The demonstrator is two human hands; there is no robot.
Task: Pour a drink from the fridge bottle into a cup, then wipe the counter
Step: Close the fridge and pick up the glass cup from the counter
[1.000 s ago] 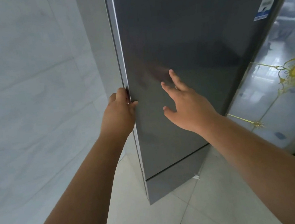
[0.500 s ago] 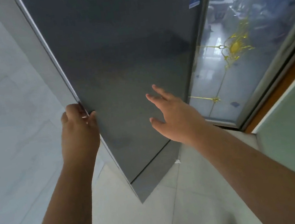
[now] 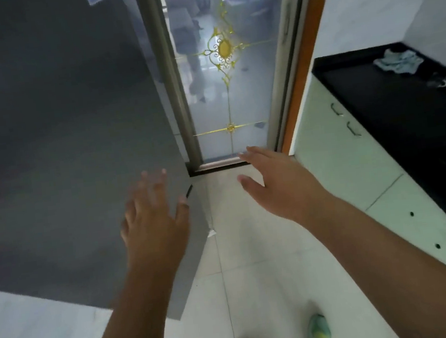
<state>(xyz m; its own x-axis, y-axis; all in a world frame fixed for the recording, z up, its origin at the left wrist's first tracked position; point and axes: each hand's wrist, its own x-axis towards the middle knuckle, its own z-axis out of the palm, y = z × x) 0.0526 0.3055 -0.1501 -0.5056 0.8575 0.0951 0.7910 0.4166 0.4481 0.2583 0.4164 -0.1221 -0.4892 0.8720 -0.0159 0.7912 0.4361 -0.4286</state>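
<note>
Both hands open in front of the shut fridge

The left hand (image 3: 154,224) is spread in front of the grey fridge door (image 3: 59,132), near the door's lower right corner, fingers apart and blurred; its grip is apart and holds nothing. Whether the palm touches the door cannot be told. The right hand (image 3: 276,185) is out over the pale tiled floor (image 3: 254,262), fingers loosely extended toward the base of the frosted glass door (image 3: 230,98) with gold ornament; its grip is likewise apart and empty. The fridge door is closed, so the bottle inside is hidden. To the right runs the black bench (image 3: 405,120) above pale green cabinets (image 3: 335,161). A crumpled light cloth (image 3: 398,61) lies at the bench's far end, and a small clear glass-like thing (image 3: 438,81), too blurred to name surely, sits just beside it. A green shoe (image 3: 319,333) shows at the bottom edge
</note>
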